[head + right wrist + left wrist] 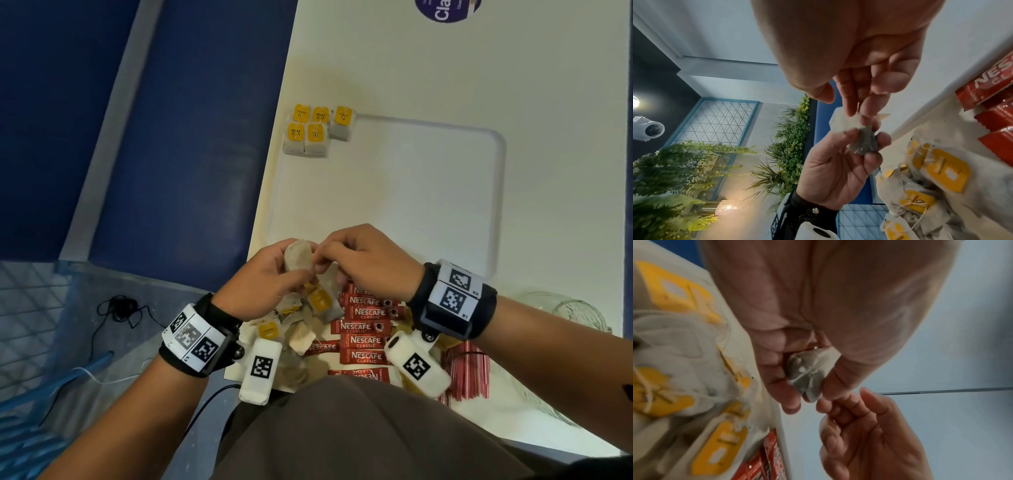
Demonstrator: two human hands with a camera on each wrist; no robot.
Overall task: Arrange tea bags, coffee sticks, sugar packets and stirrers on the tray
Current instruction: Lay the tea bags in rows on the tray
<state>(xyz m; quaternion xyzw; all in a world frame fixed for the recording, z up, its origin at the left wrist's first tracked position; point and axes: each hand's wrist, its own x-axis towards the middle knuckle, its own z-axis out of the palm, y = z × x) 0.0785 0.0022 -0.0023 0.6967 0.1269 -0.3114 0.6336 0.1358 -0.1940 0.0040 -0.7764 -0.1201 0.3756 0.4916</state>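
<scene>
Both hands, left hand gripping a tea bag and right hand pinching its top, should untangle its string gently before placing it by the tea bags at the tray's far left corner.

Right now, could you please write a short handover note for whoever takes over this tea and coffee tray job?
Left hand: holds one tea bag above the near edge of the tray.
Right hand: pinches the same bag's top.
Done: five tea bags sit in the tray's far left corner.
Left: the loose tea bag pile, the red coffee sticks and the red stirrers lie on the table in front of the person. Sugar packets: none clearly seen.
</scene>
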